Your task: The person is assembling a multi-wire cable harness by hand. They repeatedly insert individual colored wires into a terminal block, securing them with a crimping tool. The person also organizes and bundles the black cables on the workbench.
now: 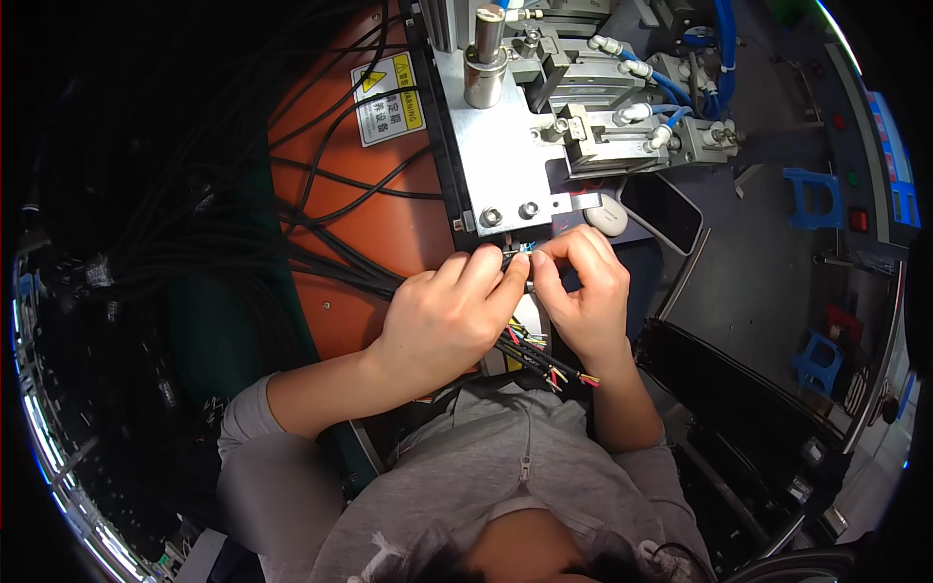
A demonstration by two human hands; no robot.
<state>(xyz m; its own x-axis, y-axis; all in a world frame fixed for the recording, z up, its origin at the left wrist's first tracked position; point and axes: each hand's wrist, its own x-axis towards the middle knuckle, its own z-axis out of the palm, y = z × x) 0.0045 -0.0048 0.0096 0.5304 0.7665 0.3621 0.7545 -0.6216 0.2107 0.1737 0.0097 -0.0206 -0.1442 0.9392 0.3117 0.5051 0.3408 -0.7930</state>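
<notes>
Both of my hands meet in front of the metal press head point(501, 165). My left hand point(447, 306) is closed, its thumb and forefinger pinching thin wires point(526, 249) just under the block's lower edge. From the right, my right hand point(588, 296) pinches at the same spot, thumb against forefinger. The fingertips hide most of these wires. Several black cables point(340, 260) come in from the left and pass under my left hand. Below it, other cable ends point(554, 369) fan out, showing red, yellow and white cores.
An orange-brown machine surface point(330, 219) carries a warning label point(389, 100). Pneumatic cylinders point(622, 136) with blue hoses point(724, 58) stand at the back right. Beside the press lie a phone point(663, 212) and a round white case point(607, 216). Blue stools point(814, 198) stand further right.
</notes>
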